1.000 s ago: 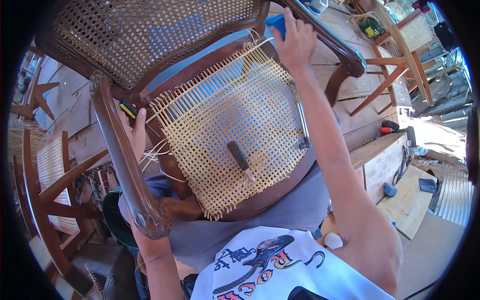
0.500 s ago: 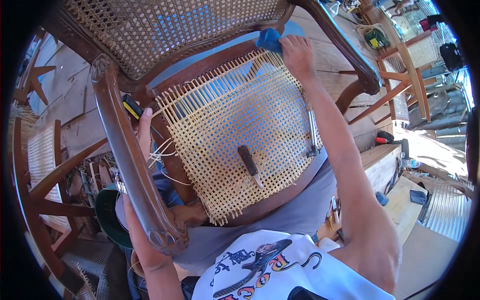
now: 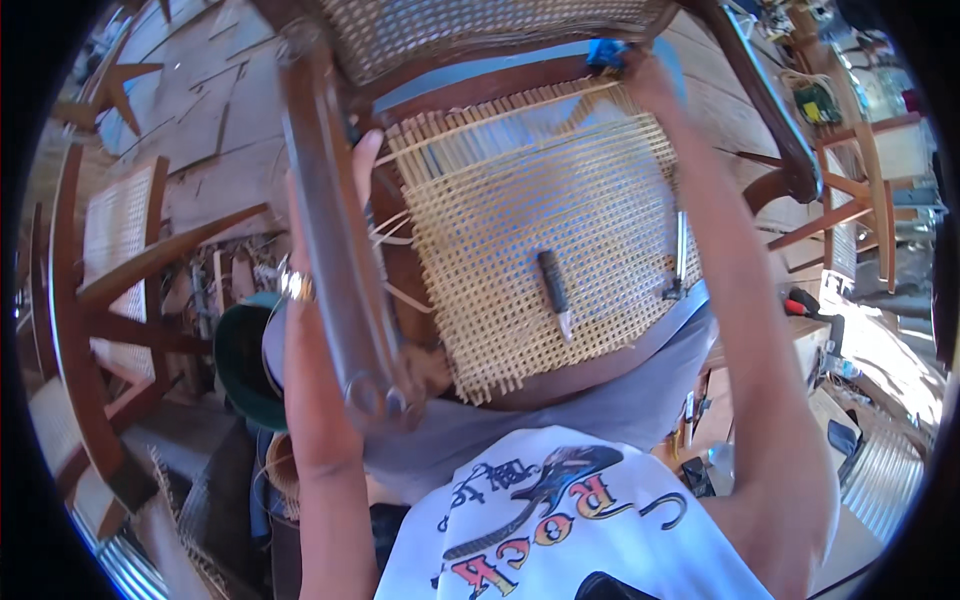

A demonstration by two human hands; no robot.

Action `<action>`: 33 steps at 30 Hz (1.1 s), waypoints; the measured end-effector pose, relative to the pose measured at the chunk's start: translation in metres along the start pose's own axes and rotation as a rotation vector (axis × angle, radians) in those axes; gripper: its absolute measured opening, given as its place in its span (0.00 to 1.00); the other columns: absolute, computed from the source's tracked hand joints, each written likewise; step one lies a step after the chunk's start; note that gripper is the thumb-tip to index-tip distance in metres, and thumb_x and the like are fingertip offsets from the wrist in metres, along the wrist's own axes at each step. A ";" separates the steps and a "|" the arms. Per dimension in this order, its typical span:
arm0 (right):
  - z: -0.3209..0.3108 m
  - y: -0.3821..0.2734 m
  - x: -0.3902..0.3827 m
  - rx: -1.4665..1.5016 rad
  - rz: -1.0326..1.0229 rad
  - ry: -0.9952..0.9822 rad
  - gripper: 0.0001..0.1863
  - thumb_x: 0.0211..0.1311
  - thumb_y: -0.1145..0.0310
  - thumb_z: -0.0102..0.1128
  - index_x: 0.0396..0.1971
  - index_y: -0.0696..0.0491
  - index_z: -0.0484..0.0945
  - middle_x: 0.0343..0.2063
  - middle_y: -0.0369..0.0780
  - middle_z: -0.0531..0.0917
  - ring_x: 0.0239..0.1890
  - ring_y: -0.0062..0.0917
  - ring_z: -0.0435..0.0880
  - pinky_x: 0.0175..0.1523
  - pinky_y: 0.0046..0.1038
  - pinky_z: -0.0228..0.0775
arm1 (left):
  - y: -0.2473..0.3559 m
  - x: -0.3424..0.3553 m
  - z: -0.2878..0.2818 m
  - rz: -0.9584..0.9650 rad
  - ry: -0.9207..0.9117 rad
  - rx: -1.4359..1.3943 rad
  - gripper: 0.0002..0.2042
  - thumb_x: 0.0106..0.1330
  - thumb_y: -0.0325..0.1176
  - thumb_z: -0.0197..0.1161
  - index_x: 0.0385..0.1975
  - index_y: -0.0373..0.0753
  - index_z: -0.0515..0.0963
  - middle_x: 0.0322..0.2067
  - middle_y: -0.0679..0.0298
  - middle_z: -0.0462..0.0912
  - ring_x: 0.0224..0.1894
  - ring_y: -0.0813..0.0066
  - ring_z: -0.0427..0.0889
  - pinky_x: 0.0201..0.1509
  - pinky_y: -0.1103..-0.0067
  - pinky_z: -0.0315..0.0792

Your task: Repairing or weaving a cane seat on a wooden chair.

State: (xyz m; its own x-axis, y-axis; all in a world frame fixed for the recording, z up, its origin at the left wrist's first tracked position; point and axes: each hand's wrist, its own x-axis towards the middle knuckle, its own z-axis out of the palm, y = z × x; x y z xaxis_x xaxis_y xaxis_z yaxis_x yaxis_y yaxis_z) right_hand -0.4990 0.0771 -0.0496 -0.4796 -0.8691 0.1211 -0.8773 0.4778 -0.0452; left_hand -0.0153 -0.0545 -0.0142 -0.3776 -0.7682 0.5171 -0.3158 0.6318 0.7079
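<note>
A woven cane seat (image 3: 530, 230) lies over the brown wooden armchair's frame, its far rows still open strands. At its far right corner my right hand (image 3: 652, 82), blurred, is closed on a bunched blue cloth (image 3: 605, 52). My left hand (image 3: 366, 160) is beyond the chair's left arm (image 3: 335, 230), which hides most of its fingers; the thumb shows beside the seat's far left edge, near the end of a pale cane strand (image 3: 440, 143). What that hand grips is hidden. A dark-handled knife (image 3: 553, 285) rests on the weave, and a slim metal tool (image 3: 680, 255) lies along its right edge.
The caned backrest (image 3: 480, 35) rises at the far side. Other caned wooden chairs (image 3: 120, 240) stand at left and right (image 3: 880, 190). A dark green round container (image 3: 240, 350) sits left of my forearm. Loose cane ends (image 3: 405, 295) stick out from the seat's left side.
The view has shifted, so the chair appears farther right and higher. The yellow-and-black tool beside my left hand no longer shows. My right hand stays at the far right corner with the blue cloth.
</note>
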 end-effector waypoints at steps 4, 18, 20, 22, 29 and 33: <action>-0.054 -0.059 -0.059 0.243 -0.193 0.425 0.21 0.63 0.70 0.52 0.56 0.56 0.73 0.46 0.52 0.81 0.48 0.44 0.82 0.52 0.39 0.74 | 0.006 -0.004 -0.018 0.094 -0.066 0.088 0.33 0.62 0.33 0.69 0.66 0.39 0.62 0.53 0.57 0.74 0.60 0.67 0.71 0.64 0.66 0.66; -0.029 -0.185 -0.340 0.693 0.042 0.161 0.33 0.61 0.61 0.68 0.61 0.58 0.66 0.34 0.43 0.77 0.34 0.32 0.77 0.39 0.34 0.72 | 0.007 -0.012 0.016 -0.295 -0.175 -0.537 0.19 0.63 0.36 0.70 0.46 0.32 0.72 0.34 0.61 0.79 0.33 0.75 0.80 0.33 0.80 0.78; -0.033 -0.139 -0.325 0.583 0.101 0.354 0.30 0.61 0.59 0.67 0.58 0.58 0.70 0.34 0.45 0.77 0.35 0.35 0.78 0.40 0.36 0.72 | 0.005 -0.014 0.016 -0.291 -0.157 -0.587 0.18 0.63 0.35 0.70 0.45 0.32 0.73 0.34 0.61 0.79 0.33 0.75 0.81 0.33 0.81 0.78; -0.035 -0.087 -0.317 0.364 0.225 0.400 0.25 0.63 0.57 0.65 0.52 0.58 0.72 0.34 0.47 0.78 0.37 0.38 0.79 0.42 0.38 0.72 | 0.001 -0.014 0.014 -0.242 -0.105 -0.567 0.18 0.62 0.35 0.71 0.45 0.32 0.73 0.34 0.62 0.80 0.32 0.76 0.80 0.34 0.81 0.78; -0.009 -0.026 -0.331 0.237 0.361 0.089 0.20 0.64 0.55 0.62 0.38 0.58 0.72 0.35 0.50 0.80 0.40 0.47 0.80 0.44 0.43 0.71 | -0.026 -0.006 0.019 -0.105 -0.112 -0.315 0.16 0.65 0.36 0.68 0.47 0.38 0.72 0.36 0.67 0.79 0.36 0.80 0.80 0.42 0.81 0.77; 0.007 -0.005 -0.328 0.199 0.378 0.121 0.20 0.63 0.54 0.63 0.40 0.57 0.73 0.35 0.50 0.81 0.40 0.46 0.81 0.44 0.42 0.71 | -0.018 -0.009 0.023 -0.150 -0.205 -0.386 0.15 0.65 0.35 0.68 0.46 0.37 0.73 0.34 0.66 0.80 0.36 0.80 0.80 0.41 0.81 0.77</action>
State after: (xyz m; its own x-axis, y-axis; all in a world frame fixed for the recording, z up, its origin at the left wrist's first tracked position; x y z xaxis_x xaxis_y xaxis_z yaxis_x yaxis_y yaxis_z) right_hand -0.3370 0.3590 -0.0965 -0.7721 -0.6113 0.1737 -0.6329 0.7150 -0.2969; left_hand -0.0264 -0.0565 -0.0434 -0.5292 -0.7869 0.3173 -0.0471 0.4006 0.9150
